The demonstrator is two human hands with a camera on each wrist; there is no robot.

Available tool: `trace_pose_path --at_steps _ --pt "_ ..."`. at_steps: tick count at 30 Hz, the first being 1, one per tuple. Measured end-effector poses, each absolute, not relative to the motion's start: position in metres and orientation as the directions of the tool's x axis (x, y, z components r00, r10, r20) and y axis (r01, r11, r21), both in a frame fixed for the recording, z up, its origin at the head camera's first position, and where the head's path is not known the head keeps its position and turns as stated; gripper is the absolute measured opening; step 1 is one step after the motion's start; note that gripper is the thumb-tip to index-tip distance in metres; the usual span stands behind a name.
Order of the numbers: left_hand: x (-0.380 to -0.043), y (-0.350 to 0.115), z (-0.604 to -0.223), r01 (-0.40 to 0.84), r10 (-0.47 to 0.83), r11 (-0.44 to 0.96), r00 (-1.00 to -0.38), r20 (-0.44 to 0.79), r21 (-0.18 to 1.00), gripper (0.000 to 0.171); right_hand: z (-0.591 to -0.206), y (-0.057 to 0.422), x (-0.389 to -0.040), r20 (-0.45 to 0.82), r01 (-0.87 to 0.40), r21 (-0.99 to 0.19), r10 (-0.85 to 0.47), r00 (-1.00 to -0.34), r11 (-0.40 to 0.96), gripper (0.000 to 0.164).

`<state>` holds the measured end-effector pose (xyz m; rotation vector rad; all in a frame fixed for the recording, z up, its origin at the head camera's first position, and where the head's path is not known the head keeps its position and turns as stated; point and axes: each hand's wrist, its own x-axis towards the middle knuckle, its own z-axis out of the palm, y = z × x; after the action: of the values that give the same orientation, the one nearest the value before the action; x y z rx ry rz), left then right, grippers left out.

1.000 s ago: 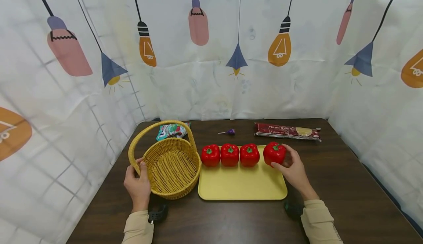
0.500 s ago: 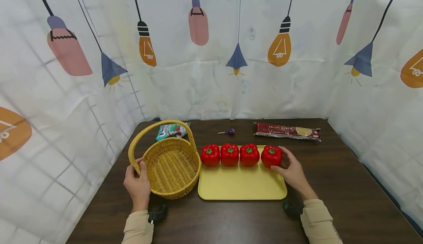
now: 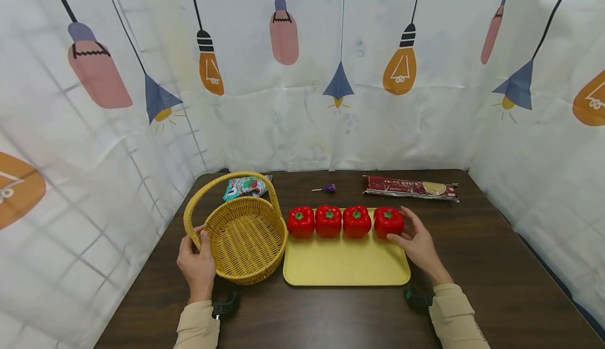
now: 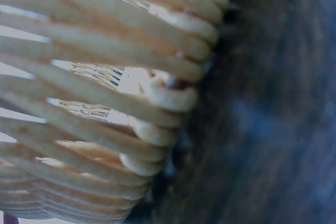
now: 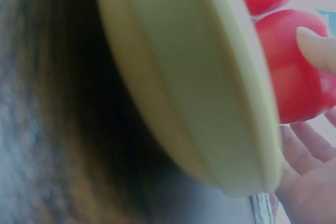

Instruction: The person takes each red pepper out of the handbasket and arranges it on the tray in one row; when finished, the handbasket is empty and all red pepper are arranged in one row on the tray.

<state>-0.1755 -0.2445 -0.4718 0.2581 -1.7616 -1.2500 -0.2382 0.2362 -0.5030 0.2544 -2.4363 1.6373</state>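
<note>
On the left, my left hand [image 3: 196, 269] grips a yellow wicker basket [image 3: 246, 239] where its handle meets the rim. Only the woven wall [image 4: 89, 93] fills the left wrist view; that hand is out of it. My right hand [image 3: 419, 246] holds a glossy red bell pepper [image 3: 387, 222] at the back right corner of a pale yellow tray [image 3: 347, 265]. Its thumb [image 5: 317, 51] lies against the pepper's near side, the fingers [image 5: 310, 140] on the far side. Three similar peppers [image 3: 328, 221] line the tray's back edge, to its left.
Behind the basket lies a teal candy bag [image 3: 246, 187], partly hidden by the handle. A purple lollipop [image 3: 326, 188] and a dark red spaghetti packet [image 3: 411, 188] lie beyond the tray. A printed white curtain [image 3: 302, 118] surrounds the dark wooden table [image 3: 321, 317].
My right hand has set the pepper lower and slightly left, into line with the other peppers, then turned it a little. My left hand and the basket have stayed put.
</note>
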Motion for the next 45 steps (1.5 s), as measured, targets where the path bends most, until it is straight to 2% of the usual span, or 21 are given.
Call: trace_pose_path --at_steps 11,28,34,39,43,45 --pt "-0.173 -0.244 -0.468 0.313 -0.625 0.457 -0.553 0.551 0.832 0.021 -0.503 0.230 -0.239 0.274 -0.264 -0.892 -0.025 -0.961 0.367 0.070" --pt "-0.171 -0.248 -0.471 0.335 -0.621 0.466 -0.535 0.573 0.819 0.022 -0.504 0.230 -0.236 0.306 -0.306 -0.899 -0.049 -0.951 0.314 0.074" --pt "-0.184 -0.258 -0.489 0.310 -0.622 0.484 -0.536 0.571 0.818 0.023 -0.495 0.236 -0.233 0.362 -0.348 -0.888 -0.009 -0.932 0.301 0.059" --pt "-0.178 -0.266 -0.491 0.241 -0.597 0.518 -0.586 0.549 0.821 0.028 -0.490 0.235 -0.222 0.387 -0.350 -0.881 0.061 -0.920 0.317 0.051" --pt "-0.159 -0.265 -0.467 0.182 -0.567 0.516 -0.661 0.492 0.837 0.048 -0.484 0.232 -0.215 0.417 -0.376 -0.865 0.060 -0.907 0.333 0.049" --pt "-0.153 -0.263 -0.449 0.196 -0.545 0.523 -0.671 0.503 0.830 0.058 -0.477 0.231 -0.215 0.437 -0.397 -0.847 0.037 -0.899 0.353 0.049"
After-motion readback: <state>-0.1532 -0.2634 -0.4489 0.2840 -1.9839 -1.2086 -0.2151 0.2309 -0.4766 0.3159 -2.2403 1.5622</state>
